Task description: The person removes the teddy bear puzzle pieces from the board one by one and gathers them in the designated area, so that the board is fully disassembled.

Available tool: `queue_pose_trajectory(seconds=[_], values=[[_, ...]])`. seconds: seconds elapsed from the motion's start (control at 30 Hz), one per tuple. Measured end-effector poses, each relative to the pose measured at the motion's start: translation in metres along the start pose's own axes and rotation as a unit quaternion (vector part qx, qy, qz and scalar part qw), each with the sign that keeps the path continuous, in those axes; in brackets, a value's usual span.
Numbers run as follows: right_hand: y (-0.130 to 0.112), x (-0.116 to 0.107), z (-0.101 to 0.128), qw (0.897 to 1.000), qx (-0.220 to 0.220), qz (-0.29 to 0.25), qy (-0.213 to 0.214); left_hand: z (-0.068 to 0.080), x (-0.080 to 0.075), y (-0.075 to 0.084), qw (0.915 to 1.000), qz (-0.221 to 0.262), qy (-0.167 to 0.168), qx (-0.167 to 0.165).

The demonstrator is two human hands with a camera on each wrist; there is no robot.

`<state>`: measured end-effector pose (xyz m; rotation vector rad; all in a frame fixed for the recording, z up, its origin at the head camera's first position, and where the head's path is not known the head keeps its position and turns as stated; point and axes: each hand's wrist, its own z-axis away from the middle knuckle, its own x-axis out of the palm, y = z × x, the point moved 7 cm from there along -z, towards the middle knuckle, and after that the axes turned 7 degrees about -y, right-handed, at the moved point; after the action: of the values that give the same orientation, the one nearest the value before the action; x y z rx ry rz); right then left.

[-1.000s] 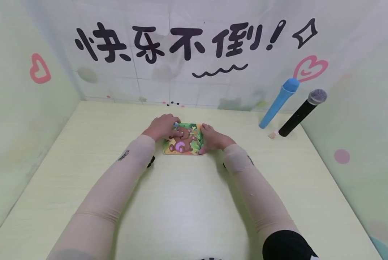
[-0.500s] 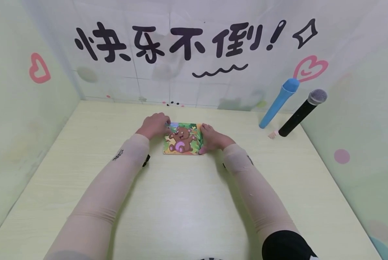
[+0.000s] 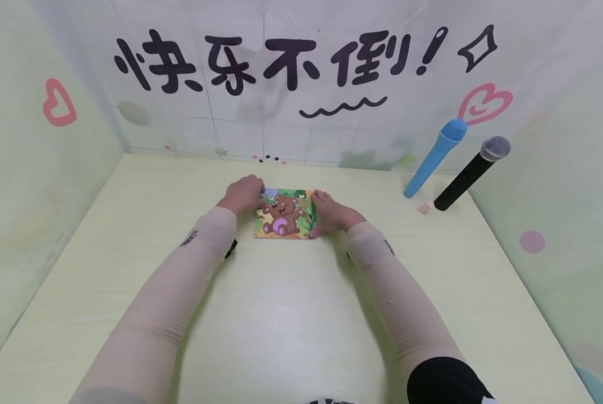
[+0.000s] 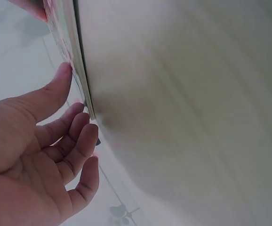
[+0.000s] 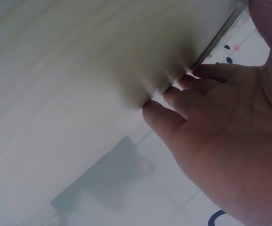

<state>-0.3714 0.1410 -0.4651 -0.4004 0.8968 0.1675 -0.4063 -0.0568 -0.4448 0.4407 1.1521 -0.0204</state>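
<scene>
Left hand [image 3: 242, 194] set against the left edge of a small picture board [image 3: 284, 215], fingers lightly bent, thumb and fingertips [image 4: 86, 129] touching the thin edge in the left wrist view; touching rather than clamped. Right hand [image 3: 330, 213] laid against the board's right edge, fingers [image 5: 173, 110] loosely curved with tips on the tabletop beside the edge; not closed round anything.

Board lying flat at the centre of the frame in the head view, a little above the middle, printed with a brown cartoon bear on green leaves. Both forearms in beige sleeves [image 3: 180, 292], reaching up from the bottom corners of the frame.

Underneath, a pale yellow wooden table [image 3: 291, 314]. At upper right, a blue microphone [image 3: 434, 158] and a black microphone [image 3: 470, 174] leaning side by side against the wall, well apart from the board. Across the top of the frame, a white wall with large black lettering [image 3: 281, 62] and pink hearts [image 3: 483, 104].
</scene>
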Motion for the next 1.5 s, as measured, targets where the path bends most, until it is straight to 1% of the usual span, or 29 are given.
queue_pose_trajectory(seconds=[0.1, 0.23, 0.43, 0.5, 0.6, 0.77, 0.9, 1.07, 1.27, 1.5], values=[[0.000, 0.000, 0.000, 1.000, 0.004, -0.003, -0.001, -0.003, 0.001, 0.001, 1.0000, -0.006, 0.000, -0.008], [0.001, 0.000, 0.000, 1.000, 0.007, 0.002, 0.000, -0.006, 0.002, 0.000, 0.9999, 0.008, -0.007, -0.012], [0.000, 0.000, 0.000, 1.000, 0.005, 0.011, 0.005, -0.011, 0.003, -0.003, 0.9995, 0.009, -0.026, -0.015], [-0.001, 0.000, 0.000, 1.000, 0.007, 0.013, 0.005, -0.010, 0.002, -0.002, 0.9995, 0.008, -0.027, -0.015], [-0.001, 0.000, 0.000, 1.000, 0.010, 0.008, 0.007, -0.005, -0.001, 0.000, 0.9995, 0.009, -0.029, -0.011], [-0.002, 0.002, -0.002, 1.000, -0.006, -0.017, 0.020, 0.000, -0.002, 0.004, 0.9993, 0.008, -0.033, -0.014], [-0.004, 0.003, -0.004, 1.000, -0.011, -0.020, 0.013, 0.000, -0.002, 0.003, 0.9994, 0.004, -0.029, -0.016], [-0.006, 0.005, -0.004, 1.000, -0.003, -0.023, -0.003, -0.001, -0.001, 0.002, 0.9996, 0.003, -0.023, -0.017], [-0.006, 0.005, -0.002, 1.000, 0.008, -0.021, -0.010, -0.002, -0.001, 0.004, 0.9996, 0.004, -0.021, -0.018], [-0.007, 0.003, -0.001, 1.000, 0.010, -0.018, -0.014, -0.004, -0.001, 0.005, 0.9996, 0.005, -0.018, -0.019]])
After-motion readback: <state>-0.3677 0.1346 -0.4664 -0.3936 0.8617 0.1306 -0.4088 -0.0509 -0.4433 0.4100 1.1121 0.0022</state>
